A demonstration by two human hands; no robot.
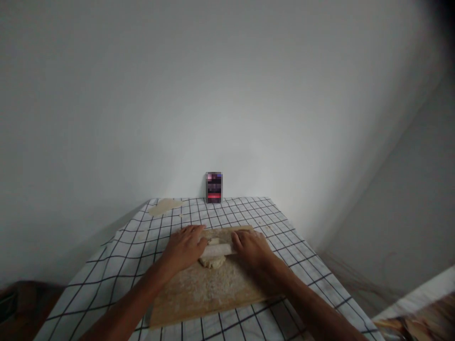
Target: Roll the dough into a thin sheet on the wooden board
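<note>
I am extending both forearms (pixel 142 293) forward and inward over the board (pixel 192 298), with my left hand (pixel 185 244) lying palm down over the left end of the rolling pin (pixel 217 250) and my right hand (pixel 253 245) covering the right end, thumbs on the inner sides. My hands are hiding the ends of the pin, so I cannot tell whether either is closing around it or only resting on top. The pin is lying crosswise over the dough (pixel 212 263), which is sitting on the board between my hands, on the checked tablecloth (pixel 245 213).
</note>
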